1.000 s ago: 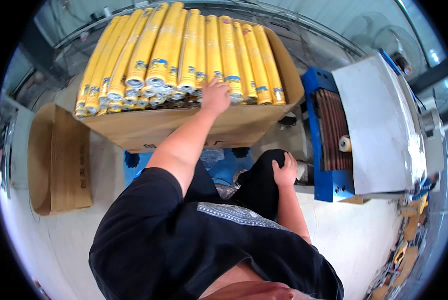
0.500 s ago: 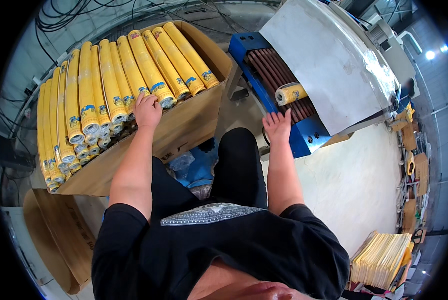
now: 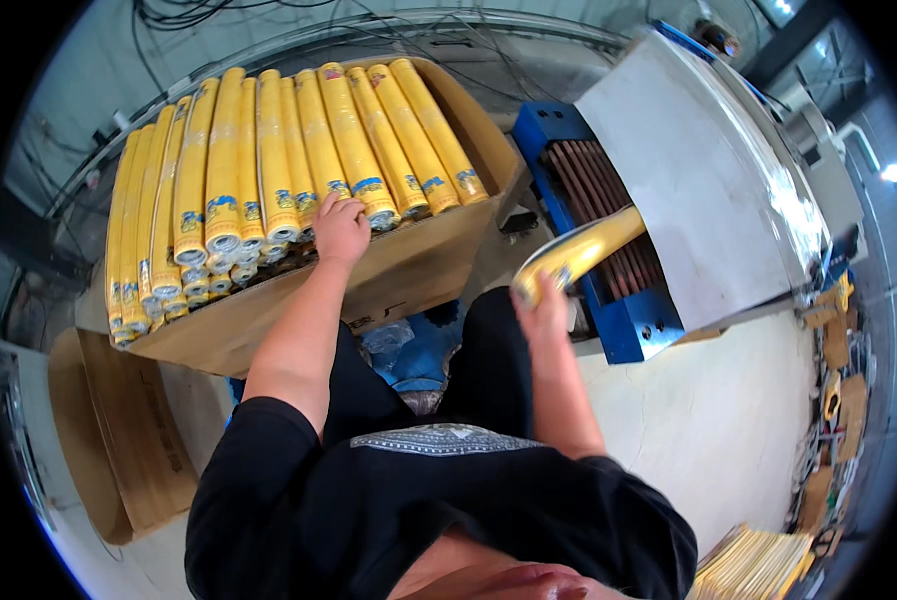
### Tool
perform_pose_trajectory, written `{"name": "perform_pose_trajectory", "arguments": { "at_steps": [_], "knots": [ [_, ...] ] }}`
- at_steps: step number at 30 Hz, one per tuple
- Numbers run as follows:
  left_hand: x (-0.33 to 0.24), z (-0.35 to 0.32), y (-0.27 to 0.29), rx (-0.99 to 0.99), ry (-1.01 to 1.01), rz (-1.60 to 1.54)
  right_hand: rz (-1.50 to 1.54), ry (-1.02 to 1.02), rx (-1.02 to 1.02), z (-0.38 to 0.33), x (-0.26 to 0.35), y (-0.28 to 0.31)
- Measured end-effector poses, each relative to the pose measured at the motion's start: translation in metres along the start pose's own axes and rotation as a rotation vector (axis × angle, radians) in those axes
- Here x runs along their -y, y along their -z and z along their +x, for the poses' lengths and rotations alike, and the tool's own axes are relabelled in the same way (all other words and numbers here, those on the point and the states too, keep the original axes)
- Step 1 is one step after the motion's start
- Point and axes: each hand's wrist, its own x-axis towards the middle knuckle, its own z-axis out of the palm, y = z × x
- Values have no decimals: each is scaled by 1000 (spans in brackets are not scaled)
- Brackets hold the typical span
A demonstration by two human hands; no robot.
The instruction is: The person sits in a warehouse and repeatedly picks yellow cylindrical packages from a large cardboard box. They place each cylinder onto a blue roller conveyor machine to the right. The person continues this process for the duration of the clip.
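Note:
Wrapped yellow rolls [image 3: 308,140] with blue printed figures lie side by side in a large cardboard box [image 3: 408,245] at the left. My left hand [image 3: 342,228] rests at the box's near edge, fingers loosely spread against the roll ends and gripping nothing. My right hand [image 3: 545,310] is closed around the near end of another yellow roll [image 3: 593,245], which slants up and to the right. Its far end reaches under the machine's pale metal cover [image 3: 698,160], over the dark rollers [image 3: 593,185].
The machine's blue frame [image 3: 623,335] stands at the right of my knees. A second cardboard box [image 3: 133,430] is at the lower left. Stacked yellowish sheets [image 3: 753,570] sit at the lower right. Black cables [image 3: 188,12] hang along the back wall.
My right hand has closed on the yellow roll, and more of the roll has come out from under the cover toward me. My left hand stays by the roll ends. The whole view has shifted.

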Motion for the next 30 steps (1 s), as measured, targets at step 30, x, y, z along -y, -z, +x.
{"name": "perform_pose_trajectory", "arguments": {
  "at_steps": [30],
  "knots": [
    [-19,5,13,-38,-5,-118,-1859,405,569,143,-109,-180]
  ]
}}
